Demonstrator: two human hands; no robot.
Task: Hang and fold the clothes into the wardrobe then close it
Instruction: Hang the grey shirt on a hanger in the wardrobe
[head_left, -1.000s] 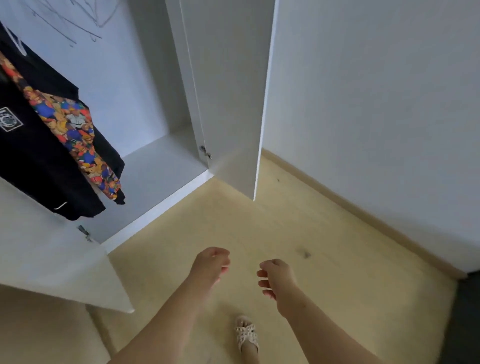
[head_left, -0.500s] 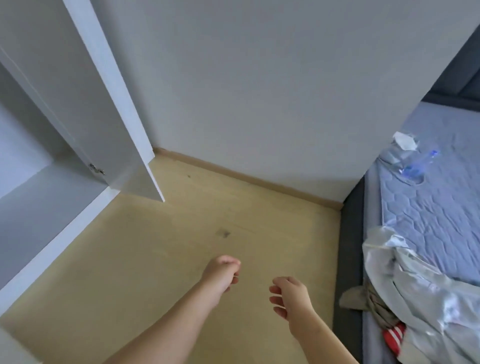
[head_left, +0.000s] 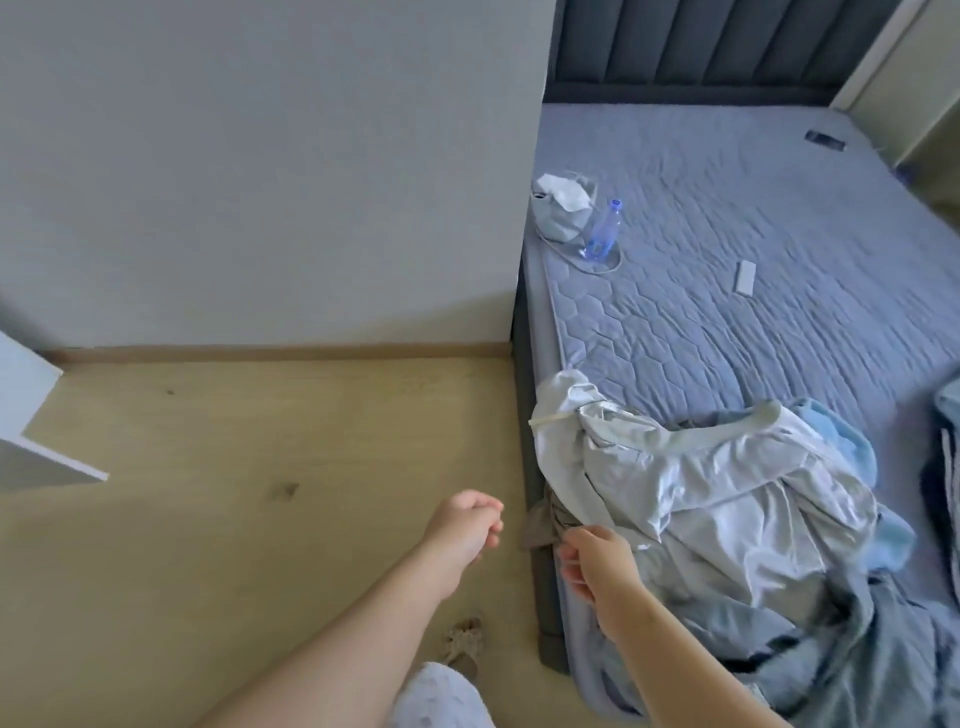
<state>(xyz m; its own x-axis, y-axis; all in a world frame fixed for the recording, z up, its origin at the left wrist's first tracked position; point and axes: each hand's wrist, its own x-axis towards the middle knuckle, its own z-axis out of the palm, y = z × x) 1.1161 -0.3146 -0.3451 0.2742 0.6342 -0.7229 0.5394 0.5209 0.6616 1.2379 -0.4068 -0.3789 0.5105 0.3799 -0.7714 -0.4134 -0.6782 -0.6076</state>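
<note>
The view has swung right, leaving only a corner of the wardrobe door (head_left: 47, 452) at the left, and now takes in the bed (head_left: 753, 218), where the clothes (head_left: 701, 499) lie heaped on its near edge. The left hand (head_left: 465, 530) and right hand (head_left: 597, 569) are loosely curled, grip released and empty. The right is just beside the heap, probably about to take the next garment.

Both bare forearms extend forward from the lower edge of view. Left hand (head_left: 470, 526): back uppermost, fingers loosely curled, nothing held. Right hand (head_left: 597, 564): set slightly nearer the body, fingers loosely curled, nothing held. Hands near one another, not touching
</note>
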